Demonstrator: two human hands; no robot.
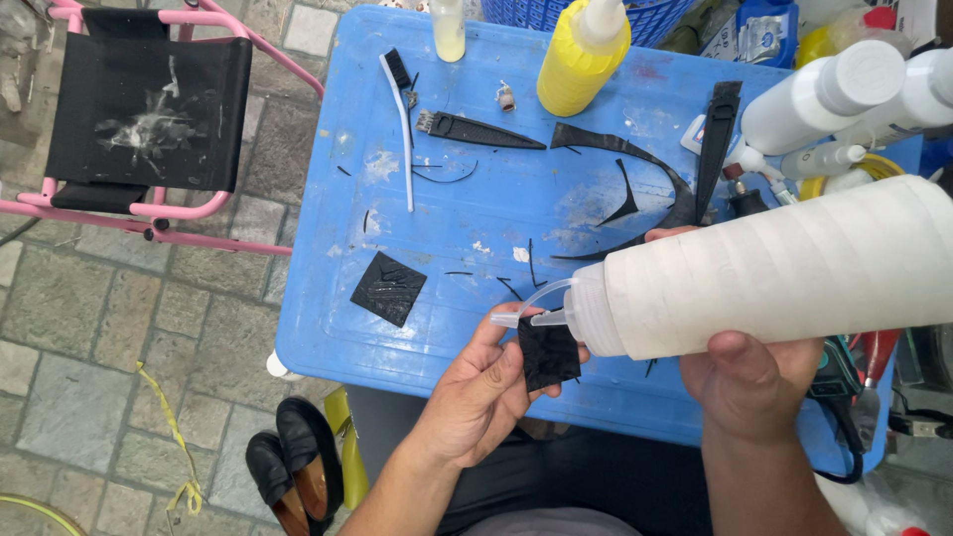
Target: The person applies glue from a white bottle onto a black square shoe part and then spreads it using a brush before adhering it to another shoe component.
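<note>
Head view: left hand (pixel 476 392) pinches a thin, floppy black rubber patch (pixel 548 352) by its edge; right hand (pixel 749 382) clenches a light, squeezable white bottle (pixel 774 273).

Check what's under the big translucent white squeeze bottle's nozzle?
The nozzle of the translucent white squeeze bottle, in the right hand, sits over a small black rubber patch pinched in the left hand. The bottle hides part of the blue plastic table.

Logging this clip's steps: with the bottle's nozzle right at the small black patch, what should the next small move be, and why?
Probably a gentle squeeze of the white squeeze bottle. The right hand holds it tipped sideways, its nozzle at the top edge of the black patch that the left hand pinches.
</note>
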